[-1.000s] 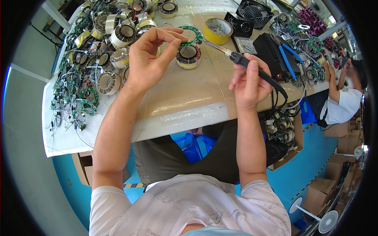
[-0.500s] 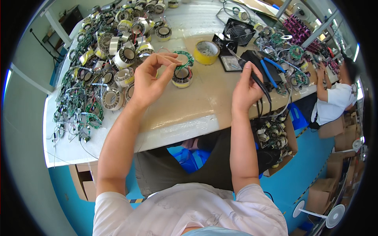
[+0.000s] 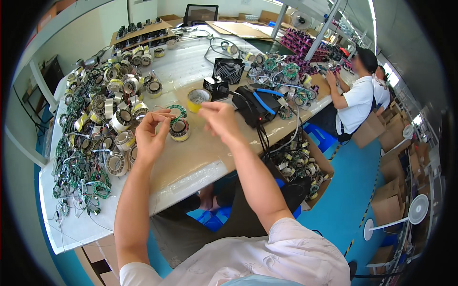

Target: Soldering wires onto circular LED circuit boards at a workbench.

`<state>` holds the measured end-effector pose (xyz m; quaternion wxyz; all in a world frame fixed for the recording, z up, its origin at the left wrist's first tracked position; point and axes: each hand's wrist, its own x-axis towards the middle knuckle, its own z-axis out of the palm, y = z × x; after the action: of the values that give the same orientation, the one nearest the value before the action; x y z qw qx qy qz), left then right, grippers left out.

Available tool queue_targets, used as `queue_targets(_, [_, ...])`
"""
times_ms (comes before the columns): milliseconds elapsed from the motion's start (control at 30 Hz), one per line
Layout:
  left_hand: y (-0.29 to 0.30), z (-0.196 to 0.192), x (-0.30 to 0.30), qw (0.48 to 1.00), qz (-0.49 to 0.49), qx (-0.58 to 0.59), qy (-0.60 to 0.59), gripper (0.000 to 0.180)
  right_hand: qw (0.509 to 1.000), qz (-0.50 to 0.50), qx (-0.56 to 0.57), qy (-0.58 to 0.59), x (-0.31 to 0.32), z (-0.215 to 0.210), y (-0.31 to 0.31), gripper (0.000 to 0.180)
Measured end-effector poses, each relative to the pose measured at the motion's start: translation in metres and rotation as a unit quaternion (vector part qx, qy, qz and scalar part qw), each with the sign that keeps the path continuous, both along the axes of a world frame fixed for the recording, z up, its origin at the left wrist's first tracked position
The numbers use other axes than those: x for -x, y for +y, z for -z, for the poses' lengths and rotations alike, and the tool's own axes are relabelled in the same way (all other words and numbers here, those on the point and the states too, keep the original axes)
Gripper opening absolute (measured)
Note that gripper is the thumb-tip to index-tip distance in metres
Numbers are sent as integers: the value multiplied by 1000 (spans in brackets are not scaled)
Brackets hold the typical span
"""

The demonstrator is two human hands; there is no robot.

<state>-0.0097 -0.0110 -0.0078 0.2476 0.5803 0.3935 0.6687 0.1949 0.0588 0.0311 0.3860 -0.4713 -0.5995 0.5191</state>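
Observation:
My left hand pinches the rim of a green ring-shaped circuit board between thumb and fingers. Just under the board stands a motor stator with a yellow-taped side and a dark, toothed inside. My right hand hovers over the table to the right of the stator. Motion blurs its fingers somewhat, but they look apart, with nothing seen in them. Beyond it, a soldering iron rests at its holder, its black cable running right. A roll of yellow tape lies between the hands, farther back.
Many stators and wired green boards are heaped at left. Blue-handled pliers lie on a black box; a fan stands behind. A carton of stators sits below the table's right edge. A co-worker works farther right.
My right hand has let go of the soldering iron, now at its holder, and come left toward the stator. My left hand still pinches the board. The view has turned right.

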Motion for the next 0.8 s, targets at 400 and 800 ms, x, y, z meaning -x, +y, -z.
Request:
queue_targets(400, [-7, -15, -4, 996, -50, -50, -62, 5, 889, 23, -448, -90, 22, 19, 0, 14])
queue_targets(800, [-16, -26, -23, 981, -43, 90, -165, 14, 928, 199, -315, -29, -240, -103, 139, 23])
